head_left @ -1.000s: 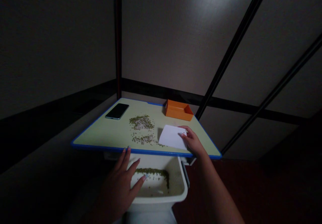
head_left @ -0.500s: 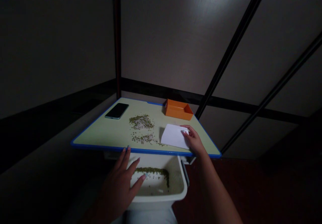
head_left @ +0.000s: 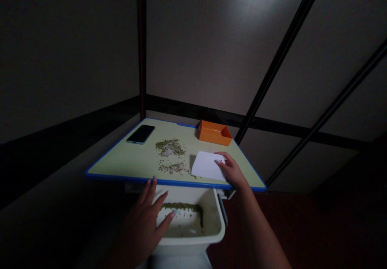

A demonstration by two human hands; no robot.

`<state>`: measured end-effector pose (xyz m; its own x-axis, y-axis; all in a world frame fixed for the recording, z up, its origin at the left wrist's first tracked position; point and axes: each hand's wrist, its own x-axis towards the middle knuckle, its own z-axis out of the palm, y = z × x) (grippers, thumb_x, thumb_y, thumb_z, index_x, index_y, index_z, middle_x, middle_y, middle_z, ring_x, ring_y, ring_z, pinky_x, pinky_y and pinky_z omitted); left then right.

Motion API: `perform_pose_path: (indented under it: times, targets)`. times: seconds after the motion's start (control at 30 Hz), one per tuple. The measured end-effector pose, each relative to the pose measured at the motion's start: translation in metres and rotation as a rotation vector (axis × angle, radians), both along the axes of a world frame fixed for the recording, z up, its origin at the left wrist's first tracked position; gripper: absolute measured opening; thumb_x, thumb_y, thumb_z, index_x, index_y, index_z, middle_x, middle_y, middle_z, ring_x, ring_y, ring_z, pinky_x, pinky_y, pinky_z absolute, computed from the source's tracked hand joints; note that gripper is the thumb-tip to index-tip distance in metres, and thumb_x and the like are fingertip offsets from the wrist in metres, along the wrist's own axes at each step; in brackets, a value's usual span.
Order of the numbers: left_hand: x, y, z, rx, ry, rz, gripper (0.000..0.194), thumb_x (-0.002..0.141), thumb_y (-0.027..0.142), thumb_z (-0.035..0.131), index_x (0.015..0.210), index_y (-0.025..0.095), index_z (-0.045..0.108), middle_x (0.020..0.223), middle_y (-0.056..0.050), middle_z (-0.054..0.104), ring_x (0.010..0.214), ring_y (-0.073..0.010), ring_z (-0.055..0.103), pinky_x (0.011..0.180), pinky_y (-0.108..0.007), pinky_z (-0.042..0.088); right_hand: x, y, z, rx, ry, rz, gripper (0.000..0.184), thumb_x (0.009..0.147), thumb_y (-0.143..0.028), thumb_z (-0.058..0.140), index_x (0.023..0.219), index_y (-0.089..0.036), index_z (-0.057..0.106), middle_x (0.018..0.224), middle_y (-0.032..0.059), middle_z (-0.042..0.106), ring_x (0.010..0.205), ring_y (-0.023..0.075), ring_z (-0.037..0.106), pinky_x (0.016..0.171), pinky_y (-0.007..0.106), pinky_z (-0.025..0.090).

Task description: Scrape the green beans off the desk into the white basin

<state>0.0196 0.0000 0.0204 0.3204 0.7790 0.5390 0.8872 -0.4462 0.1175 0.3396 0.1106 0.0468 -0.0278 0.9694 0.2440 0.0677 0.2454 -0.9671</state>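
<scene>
My right hand [head_left: 231,170] pinches the right side of a white card [head_left: 208,165], which is held tilted over the board near its front edge. Left of the card lie green and whitish grains in two patches: a larger pile [head_left: 170,147] and a thinner scatter [head_left: 173,167] nearer me. With fingers spread, my left hand [head_left: 148,216] rests its fingertips at the board's blue front edge, above the white bin [head_left: 208,236]. Inside the bin, green grains [head_left: 184,206] line the far side and the right side of the floor. My left hand hides the bin's left part.
The pale board [head_left: 121,160] has a blue rim. A smartphone [head_left: 141,134] lies at its back left. An orange open box [head_left: 214,133] stands at the back right. Dark panelled walls [head_left: 196,47] rise behind and to the left.
My right hand has shifted the card slightly to the left, toward the thinner scatter of grains. My left hand has stayed in place.
</scene>
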Motion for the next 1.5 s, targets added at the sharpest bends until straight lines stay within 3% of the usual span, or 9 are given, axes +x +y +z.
perform_pose_path:
  times: [0.37,0.53,0.73,0.87,1.0,1.5]
  targets:
    - [-0.001,0.003,-0.009,0.030,-0.038,0.005,0.045,0.082,0.052,0.051,0.114,0.025,0.067,0.148,-0.011,0.042,0.134,-0.0332,0.043,0.097,-0.044,0.050,0.000,0.000,-0.002,-0.016,0.056,0.030,0.043,0.070,-0.044,0.074,0.105,-0.025,0.058,0.078,-0.0016,0.062,0.058,0.0134,0.056,0.049,0.024,0.043]
    - [-0.002,0.003,-0.006,0.021,0.004,0.003,0.046,0.082,0.053,0.051,0.114,0.024,0.068,0.146,-0.014,0.046,0.132,-0.0339,0.044,0.096,-0.044,0.051,-0.004,-0.003,0.004,-0.033,0.074,0.008,0.045,0.068,-0.044,0.075,0.104,-0.025,0.058,0.077,-0.0016,0.061,0.058,0.0134,0.056,0.049,0.023,0.042]
    - [-0.002,0.003,-0.002,0.027,0.018,-0.011,0.046,0.083,0.052,0.050,0.112,0.022,0.069,0.143,-0.019,0.047,0.130,-0.0358,0.045,0.094,-0.046,0.052,0.000,0.001,-0.001,-0.025,0.059,-0.006,0.044,0.070,-0.044,0.072,0.107,-0.024,0.058,0.075,-0.0015,0.061,0.057,0.0130,0.054,0.048,0.023,0.040]
    - [-0.003,0.005,-0.005,0.051,0.018,-0.012,0.046,0.083,0.052,0.051,0.112,0.021,0.069,0.143,-0.019,0.047,0.130,-0.0365,0.045,0.093,-0.047,0.052,0.005,0.003,-0.004,0.048,0.014,-0.128,0.036,0.072,-0.043,0.069,0.100,-0.022,0.061,0.068,-0.0026,0.055,0.053,0.0111,0.046,0.045,0.021,0.032]
    - [-0.004,0.006,-0.008,0.087,0.028,-0.033,0.046,0.084,0.051,0.049,0.113,0.020,0.068,0.144,-0.020,0.046,0.130,-0.0371,0.045,0.092,-0.048,0.052,0.007,0.004,-0.005,0.149,-0.057,-0.220,0.031,0.073,-0.043,0.067,0.094,-0.021,0.063,0.073,-0.0008,0.056,0.057,0.0114,0.046,0.046,0.021,0.032]
    - [-0.003,0.005,-0.005,0.062,0.032,-0.033,0.048,0.084,0.052,0.049,0.115,0.021,0.067,0.144,-0.020,0.046,0.130,-0.0364,0.045,0.093,-0.046,0.052,-0.004,-0.002,0.003,0.069,-0.104,-0.125,0.036,0.070,-0.043,0.070,0.096,-0.020,0.061,0.066,-0.0023,0.054,0.054,0.0118,0.047,0.046,0.022,0.034]
